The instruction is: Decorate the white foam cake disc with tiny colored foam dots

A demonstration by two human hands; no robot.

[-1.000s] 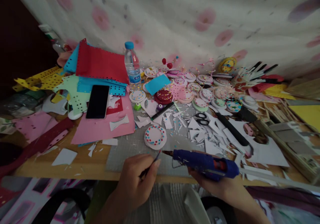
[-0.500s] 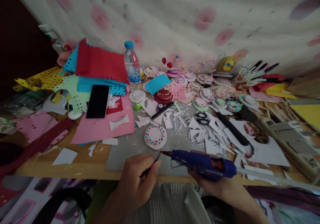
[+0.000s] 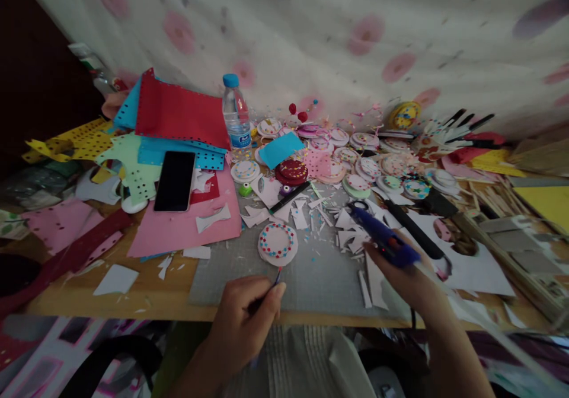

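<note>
My left hand (image 3: 249,315) is closed around a thin dark pen-like tool (image 3: 278,276), whose exact kind I cannot make out. A tiny reddish bit sits at its tip, just below a white paper disc (image 3: 278,261) with a ring of red and blue stars. The disc lies flat on the grey cutting mat (image 3: 311,279). My right hand (image 3: 400,267) grips a blue hot glue gun (image 3: 384,232) by its handle. The gun's nozzle points away over the paper scraps, near the black-handled scissors (image 3: 359,205), which it partly covers.
A water bottle (image 3: 237,116), a black phone (image 3: 175,181) and coloured paper sheets (image 3: 182,107) stand or lie at the left. Several decorated discs (image 3: 355,181) crowd the back. White scraps (image 3: 351,238) litter the mat, and a box of sticks (image 3: 515,255) sits at the right.
My right hand has moved the glue gun away from the tool's tip, to the right and farther back over the scraps. My left hand stays nearly in place, with the tool's tip tilted more upright.
</note>
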